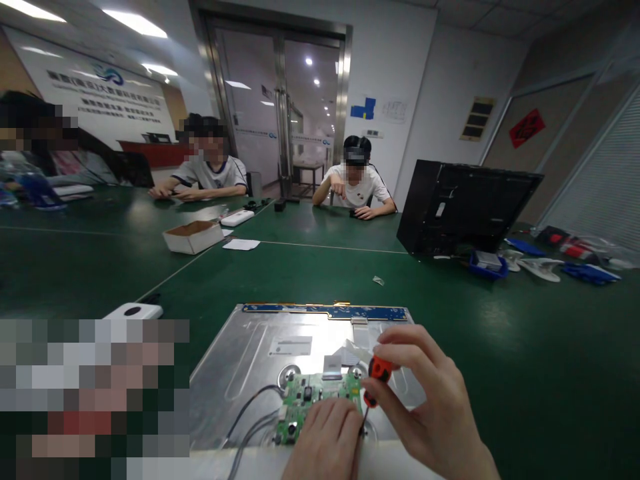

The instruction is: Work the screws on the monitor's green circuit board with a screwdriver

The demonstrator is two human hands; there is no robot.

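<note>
A screwdriver (380,369) with a red and black handle is pinched between the thumb and fingers of my right hand (430,393). Its thin shaft slants down toward the right edge of a green circuit board (313,392). Over the board's lower part rests my left hand (330,433), its fingers bent and close together beside the shaft; the fingertips are hidden, as is the screwdriver's tip. The board sits on the back of a silver metal display panel (245,347). Grey and black cables (257,427) run from its left side. A flat ribbon cable (332,367) lies at its top.
Along the panel's far edge runs a blue circuit strip (370,313). A black monitor (465,207) stands at the right, near a blue tray (487,265). An open box (194,237) sits at left. Several people sit around the green table (525,353).
</note>
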